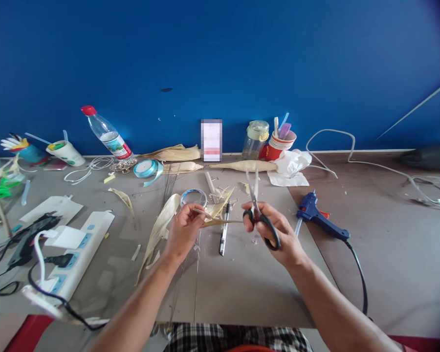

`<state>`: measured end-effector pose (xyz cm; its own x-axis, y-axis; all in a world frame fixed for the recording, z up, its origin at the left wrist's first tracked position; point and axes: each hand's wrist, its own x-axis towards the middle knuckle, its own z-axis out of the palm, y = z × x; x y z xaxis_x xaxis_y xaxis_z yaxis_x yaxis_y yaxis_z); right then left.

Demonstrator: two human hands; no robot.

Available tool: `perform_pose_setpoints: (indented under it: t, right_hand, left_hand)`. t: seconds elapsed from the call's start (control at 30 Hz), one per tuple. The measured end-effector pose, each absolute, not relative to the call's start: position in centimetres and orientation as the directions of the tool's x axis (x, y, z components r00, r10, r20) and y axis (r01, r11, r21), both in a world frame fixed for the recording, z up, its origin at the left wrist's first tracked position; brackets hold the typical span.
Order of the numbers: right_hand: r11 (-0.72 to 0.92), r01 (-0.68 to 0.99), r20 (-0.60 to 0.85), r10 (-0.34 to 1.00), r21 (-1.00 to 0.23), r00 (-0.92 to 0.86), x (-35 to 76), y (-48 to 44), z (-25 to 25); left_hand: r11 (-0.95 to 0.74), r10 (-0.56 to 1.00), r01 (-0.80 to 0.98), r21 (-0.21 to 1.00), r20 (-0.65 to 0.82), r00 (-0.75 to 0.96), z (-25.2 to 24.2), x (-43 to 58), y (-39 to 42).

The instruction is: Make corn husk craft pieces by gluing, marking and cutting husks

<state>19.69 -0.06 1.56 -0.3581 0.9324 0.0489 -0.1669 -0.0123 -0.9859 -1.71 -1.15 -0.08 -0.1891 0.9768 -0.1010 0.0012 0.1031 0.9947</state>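
Note:
My left hand (183, 232) pinches a narrow strip of dried corn husk (220, 222), its thin tip pointing right. In my right hand (280, 232) are black-handled scissors (255, 195); their blades stand slightly apart and point up, away from me. The strip's tip ends close to the scissor handle, and I cannot tell whether they touch. A pen (225, 234) lies on the table below the strip. Beside my left hand is a wide pale husk (165, 215), and behind it a roll of tape (193, 196). Husk scraps (223, 203) lie between the hands.
A blue glue gun (320, 217) lies at right, its cord running forward. A power strip (91, 239) with plugs is at left. Along the blue wall stand a leaning bottle (108, 134), a phone (211, 141), a jar (255, 139) and paper cups (280, 145). Blue ribbon (145, 168) lies nearby.

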Motion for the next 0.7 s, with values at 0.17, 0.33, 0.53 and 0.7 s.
perform_pose_setpoints:
  t: [0.17,0.33,0.53,0.7]
  right_hand:
    - [-0.171,0.07,-0.167,0.659,-0.983,-0.733,19.8,-0.4,2.3]
    - [-0.09,0.075,-0.117,0.7,-0.993,-0.705,20.2,-0.6,2.4]
    - [0.008,0.177,-0.141,0.57,-0.984,-0.81,20.6,-0.7,2.8]
    - [-0.006,0.412,-0.338,0.582,-0.911,-0.74,18.6,-0.8,2.5]
  left_hand:
    - [0.06,0.972,0.042,0.997,-0.049,-0.23,-0.2,-2.3,-0.8]
    - [0.066,0.958,0.055,0.996,-0.048,-0.282,-0.3,-2.6,-0.5]
    - [0.032,0.955,0.083,0.996,-0.006,-0.296,-0.8,-3.1,-0.3]
    - [0.037,0.95,0.101,0.994,-0.003,-0.312,-1.6,-3.2,-0.1]
